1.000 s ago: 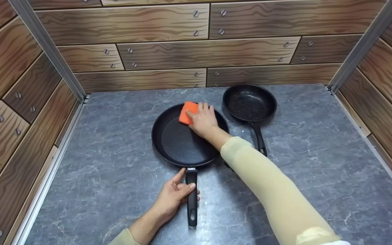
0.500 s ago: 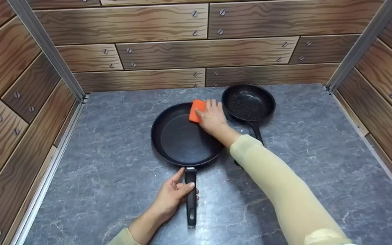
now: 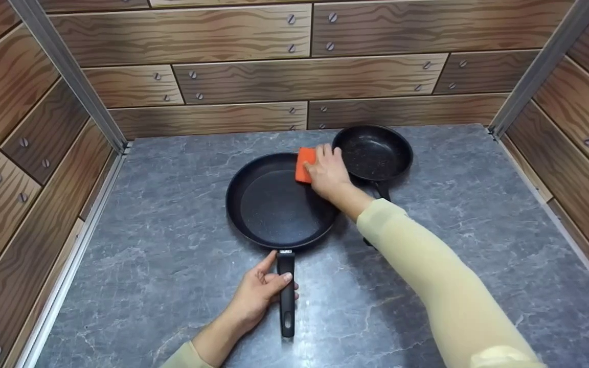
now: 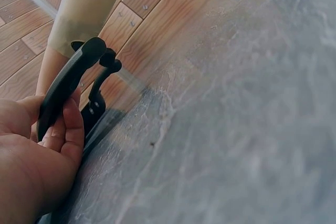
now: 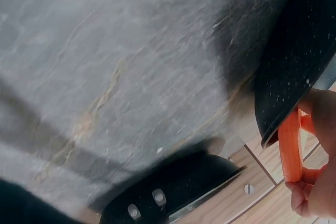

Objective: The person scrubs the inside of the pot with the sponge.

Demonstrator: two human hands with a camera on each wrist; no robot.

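Observation:
A large black frying pan [image 3: 274, 209] lies on the table with its handle [image 3: 287, 301] toward me. My left hand [image 3: 256, 294] grips that handle near the pan, thumb on top and fingertips showing on the far side. In the left wrist view the handle [image 4: 68, 80] lies between thumb and curled fingers. An orange sponge [image 3: 304, 166] is at the pan's upper right rim. My right hand [image 3: 329, 174] holds it; in the right wrist view the sponge [image 5: 291, 148] is pinched between thumb and fingers beside the large pan's wall [image 5: 294, 61].
A smaller black frying pan [image 3: 376, 153] stands close behind on the right, its handle [image 3: 382, 190] partly hidden by my right sleeve [image 3: 427, 276]. The marbled grey table [image 3: 172, 245] is bounded by wood-patterned walls [image 3: 212, 82] at the back and sides.
My right hand has moved the orange sponge rightward along the far side of the large frying pan to its upper right rim. My left hand has kept its grip on the handle.

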